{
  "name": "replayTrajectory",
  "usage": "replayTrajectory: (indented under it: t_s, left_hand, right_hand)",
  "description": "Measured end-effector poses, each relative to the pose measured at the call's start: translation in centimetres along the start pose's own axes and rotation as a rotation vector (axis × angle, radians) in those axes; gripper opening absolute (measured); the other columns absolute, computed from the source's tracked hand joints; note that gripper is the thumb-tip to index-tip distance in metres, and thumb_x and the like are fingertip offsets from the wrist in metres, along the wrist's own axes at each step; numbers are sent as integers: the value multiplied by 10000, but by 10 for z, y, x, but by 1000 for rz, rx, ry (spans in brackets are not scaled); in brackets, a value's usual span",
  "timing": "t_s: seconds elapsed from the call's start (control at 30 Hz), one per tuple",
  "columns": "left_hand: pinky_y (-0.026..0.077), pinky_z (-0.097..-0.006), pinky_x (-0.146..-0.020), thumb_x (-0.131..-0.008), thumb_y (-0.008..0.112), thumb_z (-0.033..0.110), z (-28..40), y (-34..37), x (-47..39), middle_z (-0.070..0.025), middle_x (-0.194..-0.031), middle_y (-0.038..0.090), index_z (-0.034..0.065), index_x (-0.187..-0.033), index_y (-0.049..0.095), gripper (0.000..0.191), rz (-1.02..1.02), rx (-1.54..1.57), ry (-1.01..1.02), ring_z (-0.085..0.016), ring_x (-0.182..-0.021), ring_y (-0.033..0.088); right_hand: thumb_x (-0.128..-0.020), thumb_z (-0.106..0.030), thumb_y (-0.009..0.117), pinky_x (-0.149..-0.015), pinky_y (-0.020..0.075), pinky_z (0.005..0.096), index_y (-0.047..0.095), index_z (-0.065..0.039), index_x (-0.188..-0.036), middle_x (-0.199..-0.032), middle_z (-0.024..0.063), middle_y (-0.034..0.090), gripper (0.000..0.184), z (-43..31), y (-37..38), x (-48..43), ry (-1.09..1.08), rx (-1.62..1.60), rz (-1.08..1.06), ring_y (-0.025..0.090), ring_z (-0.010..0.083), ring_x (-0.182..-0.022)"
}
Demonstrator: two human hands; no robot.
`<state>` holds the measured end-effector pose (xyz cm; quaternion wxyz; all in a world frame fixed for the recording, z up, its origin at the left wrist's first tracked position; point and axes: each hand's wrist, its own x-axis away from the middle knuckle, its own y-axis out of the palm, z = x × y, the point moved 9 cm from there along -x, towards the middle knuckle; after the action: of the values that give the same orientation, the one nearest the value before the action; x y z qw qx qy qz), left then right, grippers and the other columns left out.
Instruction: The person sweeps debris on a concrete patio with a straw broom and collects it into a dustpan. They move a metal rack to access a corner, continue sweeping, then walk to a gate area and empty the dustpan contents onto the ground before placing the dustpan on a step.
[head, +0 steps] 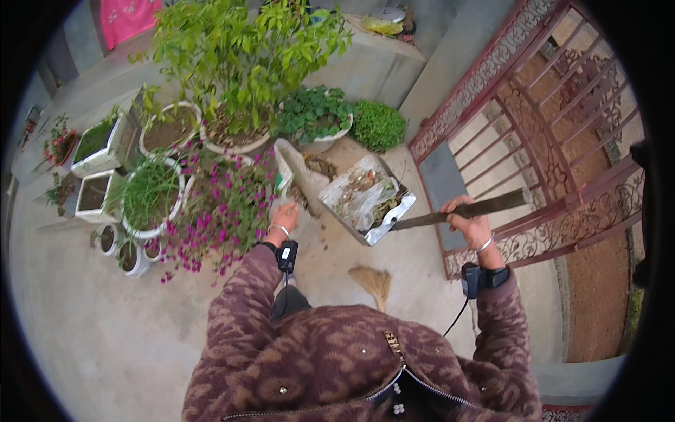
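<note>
My right hand [466,215] is closed around the wooden handle [493,204] of a metal dustpan [393,215]. Inside the pan lie dry leaves, dirt and a crumpled clear plastic bag [364,203]. Left of the pan stands a pale sack [301,171] with its mouth spread and brown debris in it. My left hand [285,217] grips the near edge of that sack, its fingertips partly hidden. Below the pan, the straw head of a broom [373,282] rests on the concrete floor; my jacket hides the rest of it.
Potted plants crowd the left, among them a magenta-flowered plant [227,205] beside my left forearm and a tall leafy shrub [237,53]. A round green bush [378,125] grows by the wall. To the right is an ornate red metal gate [506,132].
</note>
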<state>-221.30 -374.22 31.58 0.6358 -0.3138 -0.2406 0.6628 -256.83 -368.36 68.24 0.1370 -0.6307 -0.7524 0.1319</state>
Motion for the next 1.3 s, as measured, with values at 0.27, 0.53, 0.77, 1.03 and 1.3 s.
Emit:
replayTrajectory:
  t_s: [0.27, 0.53, 0.77, 1.03, 1.3]
  left_hand:
    - [278, -418, -987, -796, 451, 428, -29, 13, -63, -217, -1217, 433, 225, -1093, 574, 380, -235, -115, -354, -401, -1157, 335]
    - [395, -437, -851, -843, 407, 210, -41, 68, -85, -39, -1181, 500, 180, -1067, 548, 267, -519, -449, 122, -248, -1021, 521]
    - [404, -455, -803, -772, 443, 176, -46, 103, -89, -55, -1207, 473, 147, -1094, 507, 329, -559, -340, 182, -240, -1099, 462]
    - [393, -409, -867, -800, 474, 234, -100, 104, -88, -193, -1165, 474, 129, -1097, 547, 324, -554, -230, -301, -357, -1036, 486]
    - [351, -389, -917, -785, 494, 326, -117, 54, -79, -237, -1214, 426, 3, -1132, 488, 474, -294, 141, -601, -339, -1107, 431]
  right_hand:
    - [-705, 21, 550, -590, 395, 210, 530, -45, -796, -853, 34, 575, 115, -26, 22, -75, 31, -76, -45, 477, 81, -701]
    - [-682, 34, 553, -622, 424, 237, 515, -32, -793, -863, 76, 575, 135, -40, 36, -145, -50, 58, -168, 506, 110, -714]
    - [-711, 37, 533, -757, 425, 266, 517, -33, -792, -849, 40, 572, 108, -42, 51, -185, -40, 99, -255, 522, 127, -830]
    - [-712, 48, 526, -716, 415, 236, 507, -47, -787, -861, 39, 573, 122, -28, 69, -205, 74, 128, -295, 505, 109, -798]
    - [-697, 50, 525, -696, 453, 256, 519, -44, -766, -800, 44, 609, 117, -48, 101, -219, -104, 328, -336, 570, 126, -768]
